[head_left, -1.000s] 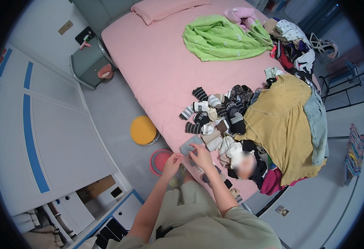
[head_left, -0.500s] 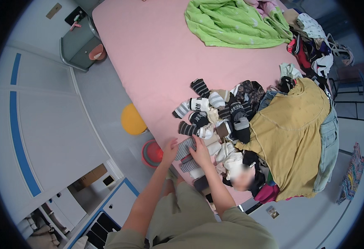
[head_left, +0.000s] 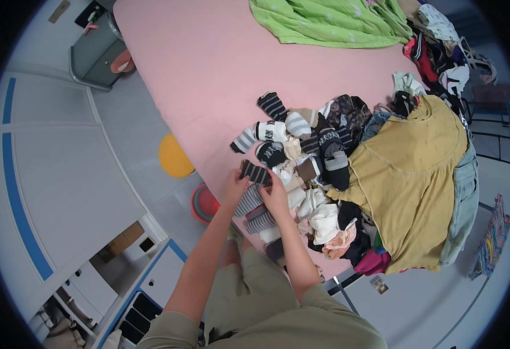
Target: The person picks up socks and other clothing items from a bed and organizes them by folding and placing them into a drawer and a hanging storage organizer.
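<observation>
My left hand (head_left: 236, 189) and my right hand (head_left: 276, 195) grip a dark sock with grey stripes (head_left: 255, 172) from both sides, near the bed's left edge. Just below it, between my wrists, lies a grey striped sock (head_left: 249, 199), with another grey striped sock (head_left: 261, 220) under that. Beyond my hands sit a black sock with white lettering (head_left: 271, 154), a grey and white striped sock (head_left: 244, 141) and a dark striped sock (head_left: 272, 106). White socks (head_left: 312, 201) lie right of my right hand.
A mustard ribbed top (head_left: 409, 174) covers a clothes heap on the right, beside light blue jeans (head_left: 464, 192). A green blanket (head_left: 330, 23) lies at the far side of the pink bed (head_left: 197, 75). On the floor at left stand a yellow round stool (head_left: 175, 156) and a red basin (head_left: 204, 203).
Both hands have moved from the grey striped sock up to the dark striped one and taken hold of it. The grey striped sock stays on the bed. The whole view has shifted slightly.
</observation>
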The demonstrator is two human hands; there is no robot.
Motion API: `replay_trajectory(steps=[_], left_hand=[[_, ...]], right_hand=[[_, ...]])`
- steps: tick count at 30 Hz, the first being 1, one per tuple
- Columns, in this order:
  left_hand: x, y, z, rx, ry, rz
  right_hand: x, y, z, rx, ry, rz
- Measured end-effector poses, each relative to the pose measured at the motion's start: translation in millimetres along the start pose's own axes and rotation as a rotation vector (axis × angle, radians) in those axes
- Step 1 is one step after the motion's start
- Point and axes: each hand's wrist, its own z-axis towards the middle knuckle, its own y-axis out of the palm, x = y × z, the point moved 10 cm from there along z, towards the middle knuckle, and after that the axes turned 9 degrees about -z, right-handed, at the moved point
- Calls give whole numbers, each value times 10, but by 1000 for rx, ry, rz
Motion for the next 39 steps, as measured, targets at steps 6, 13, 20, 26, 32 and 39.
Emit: replay_trajectory(steps=[6, 13, 20, 26, 32, 39], left_hand=[[267, 61, -247, -74, 247, -76], [939, 191, -1001, -175, 308, -158], [1495, -13, -1845, -294, 619, -150], [1835, -287, -2645, -402, 741, -81], [2022, -576, -3476, -529, 665, -357], [1972, -999, -4143, -657, 620, -410]], right_hand=[[46, 76, -115, 2, -27, 209], [-671, -222, -381, 109, -113, 200], [-1280, -351, -892, -5, -252, 243], [-1852, -483, -1544, -185, -331, 98], [-2371, -350, -2313, -375, -384, 186], [-2588, -106, -3044, -569, -260, 638]])
